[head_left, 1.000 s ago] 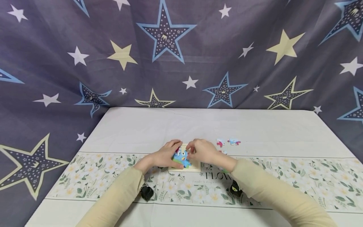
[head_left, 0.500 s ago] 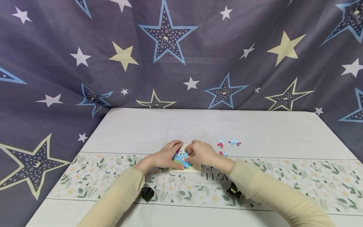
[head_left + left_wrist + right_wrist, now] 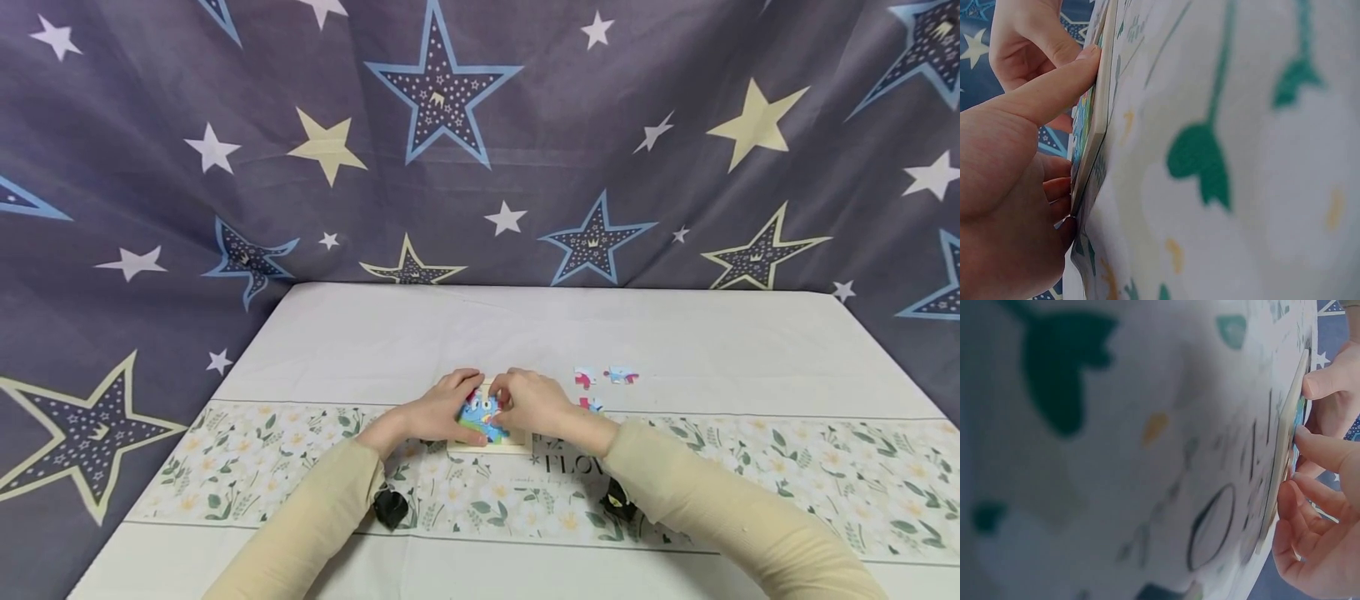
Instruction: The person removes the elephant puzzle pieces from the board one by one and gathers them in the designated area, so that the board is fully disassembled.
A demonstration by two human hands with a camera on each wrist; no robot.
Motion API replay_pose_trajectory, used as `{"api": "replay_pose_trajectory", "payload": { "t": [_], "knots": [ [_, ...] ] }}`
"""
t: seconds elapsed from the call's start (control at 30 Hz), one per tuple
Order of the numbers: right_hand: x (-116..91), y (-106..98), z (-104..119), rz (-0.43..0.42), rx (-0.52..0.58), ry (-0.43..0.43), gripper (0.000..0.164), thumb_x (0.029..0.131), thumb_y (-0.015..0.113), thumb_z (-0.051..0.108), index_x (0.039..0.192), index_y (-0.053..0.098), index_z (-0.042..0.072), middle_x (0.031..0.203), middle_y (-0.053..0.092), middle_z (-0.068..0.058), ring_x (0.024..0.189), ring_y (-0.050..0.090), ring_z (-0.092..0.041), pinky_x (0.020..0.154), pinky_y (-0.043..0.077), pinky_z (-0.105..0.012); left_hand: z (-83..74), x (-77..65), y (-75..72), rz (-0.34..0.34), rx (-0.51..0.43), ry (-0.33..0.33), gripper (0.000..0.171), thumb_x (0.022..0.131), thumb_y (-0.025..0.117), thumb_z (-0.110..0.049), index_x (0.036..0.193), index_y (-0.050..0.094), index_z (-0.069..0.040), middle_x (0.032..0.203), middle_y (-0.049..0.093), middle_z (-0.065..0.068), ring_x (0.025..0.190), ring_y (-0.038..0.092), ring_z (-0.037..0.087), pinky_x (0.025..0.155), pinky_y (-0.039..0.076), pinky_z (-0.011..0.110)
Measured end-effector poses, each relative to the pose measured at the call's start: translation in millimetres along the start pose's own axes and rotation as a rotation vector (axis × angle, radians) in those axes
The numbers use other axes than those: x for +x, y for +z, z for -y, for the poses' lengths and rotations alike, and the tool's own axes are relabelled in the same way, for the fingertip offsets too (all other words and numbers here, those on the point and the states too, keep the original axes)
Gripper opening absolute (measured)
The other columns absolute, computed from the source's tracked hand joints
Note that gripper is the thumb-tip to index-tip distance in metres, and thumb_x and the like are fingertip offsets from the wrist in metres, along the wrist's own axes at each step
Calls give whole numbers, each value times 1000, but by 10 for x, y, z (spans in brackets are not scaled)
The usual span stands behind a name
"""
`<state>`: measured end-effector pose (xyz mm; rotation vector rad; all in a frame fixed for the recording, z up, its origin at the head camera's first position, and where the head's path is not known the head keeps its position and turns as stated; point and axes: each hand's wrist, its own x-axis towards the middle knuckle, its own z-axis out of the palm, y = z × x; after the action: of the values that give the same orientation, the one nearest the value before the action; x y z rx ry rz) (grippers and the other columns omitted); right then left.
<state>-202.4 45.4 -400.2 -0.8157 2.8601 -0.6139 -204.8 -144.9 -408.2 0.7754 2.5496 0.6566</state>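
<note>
A small wooden jigsaw board lies on the table, its tray partly filled with a blue cartoon figure over green. My left hand grips the board from the left. In the left wrist view its thumb presses on the near rim while the other fingers are at the far side. Over the right half of the board, my right hand pinches a puzzle piece between thumb and fingertips, right at the picture's surface. The piece is mostly hidden by the fingers; in the right wrist view the fingertips meet close over the board.
Several loose puzzle pieces lie right of the board: a pink and white one, a blue one with red tabs, and a red and blue one beside my right wrist. A floral runner crosses the white tablecloth.
My right fingers shift slightly over the board and keep pinching the piece. The left hand stays in place. The loose piece near my right wrist shows more fully than a second ago.
</note>
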Motion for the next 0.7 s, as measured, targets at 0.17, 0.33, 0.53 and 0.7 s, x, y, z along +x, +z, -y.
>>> {"api": "replay_pose_trajectory", "payload": {
  "t": [0.17,0.33,0.53,0.7],
  "knots": [
    [0,-5,5,3,-5,3,33,73,76,30,101,66,14,79,56,5,64,50,-6,57,42,-25,-10,0,-7,-1,-4,0,97,77,69,-46,146,16,-4,150,11,11,137,12,29,107,22,48],
    [-5,13,10,0,-1,4,33,73,76,30,101,66,14,79,56,5,64,50,-6,57,42,-25,-2,-5,4,3,-6,-4,95,78,68,-44,146,15,-4,150,11,11,137,11,29,107,22,48],
    [-8,29,9,8,25,1,33,73,76,28,100,66,14,79,56,5,64,50,-7,57,42,-26,-35,-76,-22,30,3,-8,89,82,64,-41,146,15,-3,151,10,13,138,9,31,108,19,50],
    [0,7,5,4,35,14,32,73,77,28,99,67,13,79,57,4,66,52,-7,59,43,-27,-84,-178,-78,65,41,3,78,87,59,-35,146,17,-4,153,7,12,140,5,30,109,14,50]
  ]
}}
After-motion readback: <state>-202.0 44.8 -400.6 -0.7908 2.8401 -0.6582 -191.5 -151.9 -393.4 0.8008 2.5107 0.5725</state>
